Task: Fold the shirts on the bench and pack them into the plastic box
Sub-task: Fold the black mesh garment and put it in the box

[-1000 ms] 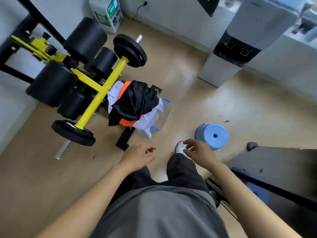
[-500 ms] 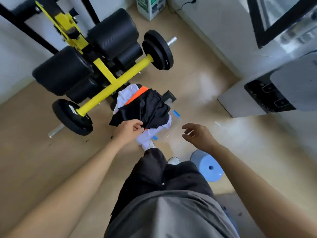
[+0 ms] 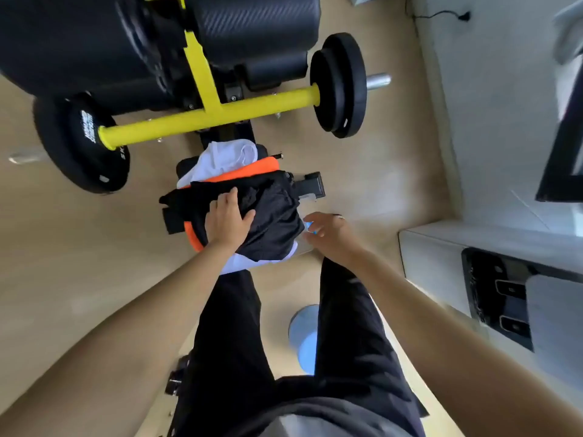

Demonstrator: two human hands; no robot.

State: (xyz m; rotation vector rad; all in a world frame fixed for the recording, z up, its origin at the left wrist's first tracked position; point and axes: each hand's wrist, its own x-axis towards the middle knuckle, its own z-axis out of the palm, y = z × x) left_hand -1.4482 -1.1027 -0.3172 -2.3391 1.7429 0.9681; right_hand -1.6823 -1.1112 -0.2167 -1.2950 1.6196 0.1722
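A pile of shirts lies on the black bench (image 3: 184, 165): a black shirt (image 3: 274, 212) on top, an orange shirt (image 3: 252, 170) under it and a white shirt (image 3: 225, 156) at the far end. My left hand (image 3: 227, 220) rests flat on the black shirt, thumb spread to the right. My right hand (image 3: 329, 231) hovers open with spread fingers just right of the pile, over the edge of the clear plastic box (image 3: 308, 197) with its blue clip (image 3: 309, 228). The pile and my hand hide most of the box.
A yellow bar (image 3: 205, 118) with black weight plates (image 3: 342, 85) stands right behind the pile. A blue stool (image 3: 304, 337) is on the floor between my legs and a white water dispenser (image 3: 441, 272) at the right. Bare wood floor lies to the left.
I have stepped closer to the bench. My left hand moved from the pile's near edge onto the top of the black shirt. My right hand reached forward to the box's edge.
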